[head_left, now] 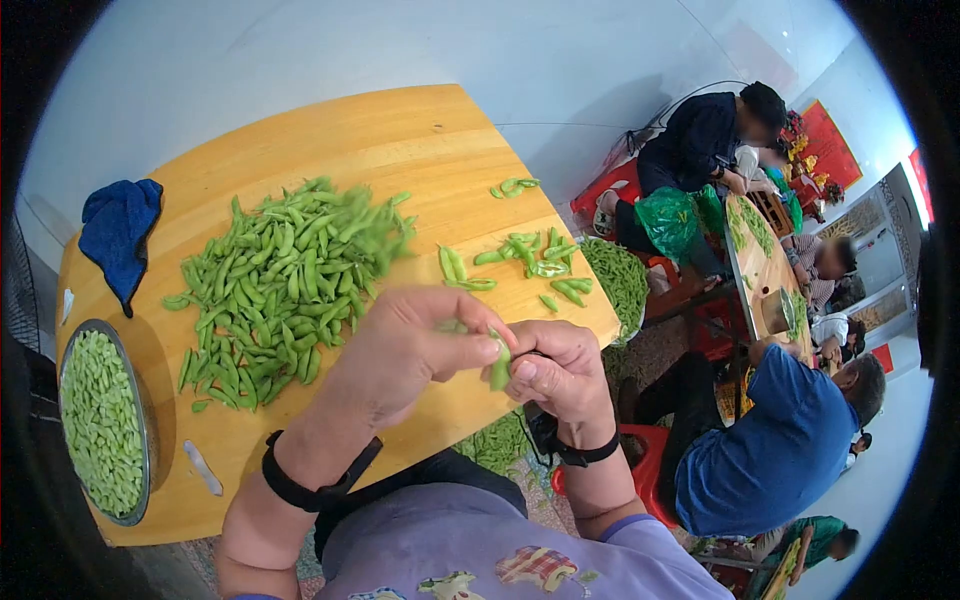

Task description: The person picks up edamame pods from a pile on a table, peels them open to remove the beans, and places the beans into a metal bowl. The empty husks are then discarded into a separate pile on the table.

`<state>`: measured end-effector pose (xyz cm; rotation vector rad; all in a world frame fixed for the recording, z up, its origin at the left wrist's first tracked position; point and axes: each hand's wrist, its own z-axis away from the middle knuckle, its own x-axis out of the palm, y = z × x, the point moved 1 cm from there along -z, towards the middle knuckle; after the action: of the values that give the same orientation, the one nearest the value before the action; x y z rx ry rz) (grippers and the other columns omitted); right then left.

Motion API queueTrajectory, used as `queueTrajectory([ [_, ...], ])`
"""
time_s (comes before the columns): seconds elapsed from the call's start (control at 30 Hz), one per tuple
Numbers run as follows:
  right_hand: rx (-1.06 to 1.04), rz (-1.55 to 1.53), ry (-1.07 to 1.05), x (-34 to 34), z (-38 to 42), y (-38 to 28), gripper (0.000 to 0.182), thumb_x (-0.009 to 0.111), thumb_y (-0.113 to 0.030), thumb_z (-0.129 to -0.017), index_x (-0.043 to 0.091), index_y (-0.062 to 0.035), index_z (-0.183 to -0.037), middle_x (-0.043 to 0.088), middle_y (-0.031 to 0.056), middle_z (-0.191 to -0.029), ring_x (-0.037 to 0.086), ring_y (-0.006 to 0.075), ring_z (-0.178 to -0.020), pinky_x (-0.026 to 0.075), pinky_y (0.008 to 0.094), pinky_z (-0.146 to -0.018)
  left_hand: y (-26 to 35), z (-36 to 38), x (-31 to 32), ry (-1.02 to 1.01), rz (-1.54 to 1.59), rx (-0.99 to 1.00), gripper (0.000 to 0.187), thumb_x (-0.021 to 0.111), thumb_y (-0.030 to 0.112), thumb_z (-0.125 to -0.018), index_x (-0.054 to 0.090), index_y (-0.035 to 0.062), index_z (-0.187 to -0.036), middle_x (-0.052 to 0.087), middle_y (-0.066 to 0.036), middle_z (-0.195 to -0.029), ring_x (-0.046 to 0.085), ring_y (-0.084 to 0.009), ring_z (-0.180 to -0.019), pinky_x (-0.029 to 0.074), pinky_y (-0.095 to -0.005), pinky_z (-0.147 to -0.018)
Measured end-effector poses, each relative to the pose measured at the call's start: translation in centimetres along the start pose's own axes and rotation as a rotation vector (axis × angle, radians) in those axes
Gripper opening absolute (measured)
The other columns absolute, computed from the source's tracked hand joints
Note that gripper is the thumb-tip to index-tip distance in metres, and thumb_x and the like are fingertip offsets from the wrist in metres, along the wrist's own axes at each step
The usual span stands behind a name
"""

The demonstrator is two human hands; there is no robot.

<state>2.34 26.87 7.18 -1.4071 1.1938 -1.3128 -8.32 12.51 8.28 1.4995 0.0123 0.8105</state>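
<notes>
Above the table's near edge, my left hand (425,345) and my right hand (560,370) meet at one green edamame pod (500,362). The fingers of both hands pinch it from either side. A large heap of whole edamame pods (285,285) lies on the wooden table (400,135), to the left of my hands. Beyond my fingers is a small scatter of opened, flattened pods (545,262). At the far left stands a metal bowl (148,440) filled with shelled green beans (100,420).
A dark blue cloth (120,230) hangs at the table's left side, and a pale strip (202,468) lies near the bowl. Pods fill a container (618,280) beside the right edge. Several people sit at another table (755,260) on the right, one in a blue shirt (780,440).
</notes>
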Motion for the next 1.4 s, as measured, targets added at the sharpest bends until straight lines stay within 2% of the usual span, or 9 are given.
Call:
queueTrajectory([
  [0.23, 0.123, -0.512, -0.098, 0.4, 0.0, 0.7, 0.014, 0.057, -0.011, -0.083, 0.057, 0.0030, -0.085, 0.055, 0.0026, -0.067, 0.042, 0.0060, -0.052, 0.032, 0.0211, -0.046, -2.2, -0.3, -0.2, -0.159, 0.214, 0.057, 0.007, 0.060, 0.003, -0.077, 0.065, 0.0030, -0.083, 0.052, 0.003, -0.059, 0.037, -0.0024, -0.049, 0.027, -0.0179, -0.044],
  [0.3, -0.051, 0.341, 0.143, 0.6, -0.3, -0.1, 0.011, 0.059, -0.008, -0.080, 0.056, 0.0024, -0.081, 0.054, 0.0066, -0.064, 0.046, 0.0132, -0.048, 0.035, 0.0265, -0.045, -1.6, -0.1, -0.2, -0.004, 0.215, -0.075, 0.004, 0.060, 0.008, -0.080, 0.063, 0.0050, -0.081, 0.048, 0.005, -0.059, 0.037, -0.0018, -0.049, 0.027, -0.0175, -0.043],
  [0.43, -0.351, 1.048, 0.246, 2.7, -0.2, -1.5, 0.009, 0.062, -0.003, -0.075, 0.054, 0.0007, -0.075, 0.048, 0.0139, -0.062, 0.051, 0.0312, -0.053, 0.040, 0.0354, -0.046, -2.6, -0.2, 0.1, 0.109, 0.073, 0.049, 0.010, 0.060, 0.014, -0.083, 0.055, 0.0064, -0.079, 0.049, 0.004, -0.065, 0.038, -0.0027, -0.050, 0.027, -0.0165, -0.043],
  [0.6, -0.239, 0.874, 0.200, 1.7, 0.1, -0.8, 0.012, 0.061, -0.007, -0.078, 0.053, 0.0016, -0.077, 0.046, 0.0094, -0.058, 0.049, 0.0225, -0.050, 0.037, 0.0297, -0.046, -2.2, 0.1, -0.1, 0.113, -0.450, 0.168, 0.010, 0.056, 0.016, -0.084, 0.055, 0.0074, -0.078, 0.046, 0.005, -0.061, 0.037, -0.0015, -0.052, 0.028, -0.0185, -0.044],
  [0.73, 0.152, 0.084, 0.228, 0.9, 0.2, 0.7, 0.014, 0.056, -0.010, -0.084, 0.053, 0.0012, -0.076, 0.044, -0.0015, -0.056, 0.042, 0.0082, -0.052, 0.034, 0.0229, -0.047, -2.4, -0.1, -0.5, 0.060, -0.284, 0.007, 0.014, 0.054, 0.019, -0.085, 0.054, 0.0057, -0.081, 0.047, 0.003, -0.064, 0.039, -0.0019, -0.054, 0.030, -0.0191, -0.045],
  [0.83, 0.159, -0.038, 0.306, 1.3, 0.0, 1.1, 0.016, 0.052, -0.011, -0.087, 0.054, -0.0005, -0.076, 0.043, -0.0053, -0.059, 0.037, 0.0037, -0.054, 0.031, 0.0203, -0.047, -3.3, -0.4, -0.8, -0.002, 0.005, -0.046, 0.011, 0.052, 0.017, -0.088, 0.051, 0.0065, -0.082, 0.042, 0.005, -0.062, 0.036, -0.0024, -0.052, 0.028, -0.0164, -0.045],
  [1.03, -0.063, 0.414, 0.382, 1.9, -0.3, 2.6, 0.018, 0.053, -0.015, -0.087, 0.053, -0.0039, -0.073, 0.042, -0.0053, -0.058, 0.034, 0.0026, -0.052, 0.027, 0.0194, -0.045, -4.9, -0.6, -0.9, 0.133, -0.185, 0.074, 0.027, 0.063, 0.024, -0.080, 0.053, 0.0020, -0.092, 0.051, 0.001, -0.072, 0.045, -0.0035, -0.064, 0.039, -0.0206, -0.054],
  [1.13, 0.194, 0.009, 0.346, 1.7, -0.3, 1.9, 0.019, 0.052, -0.015, -0.087, 0.053, -0.0042, -0.073, 0.042, -0.0051, -0.057, 0.037, 0.0029, -0.052, 0.027, 0.0192, -0.046, -5.2, -0.6, -1.1, 0.146, -0.295, 0.272, 0.031, 0.068, 0.023, -0.076, 0.053, 0.0012, -0.093, 0.053, 0.001, -0.075, 0.046, -0.0043, -0.068, 0.041, -0.0210, -0.060],
  [1.4, 0.144, -0.010, 0.314, 2.4, 1.0, 1.8, 0.017, 0.051, -0.014, -0.088, 0.053, -0.0034, -0.075, 0.043, -0.0045, -0.059, 0.037, 0.0032, -0.054, 0.028, 0.0184, -0.049, -3.8, 0.4, -0.8, -0.015, -0.264, 0.201, 0.025, 0.069, 0.012, -0.075, 0.054, 0.0016, -0.092, 0.050, 0.004, -0.074, 0.046, -0.0026, -0.068, 0.039, -0.0185, -0.061],
])
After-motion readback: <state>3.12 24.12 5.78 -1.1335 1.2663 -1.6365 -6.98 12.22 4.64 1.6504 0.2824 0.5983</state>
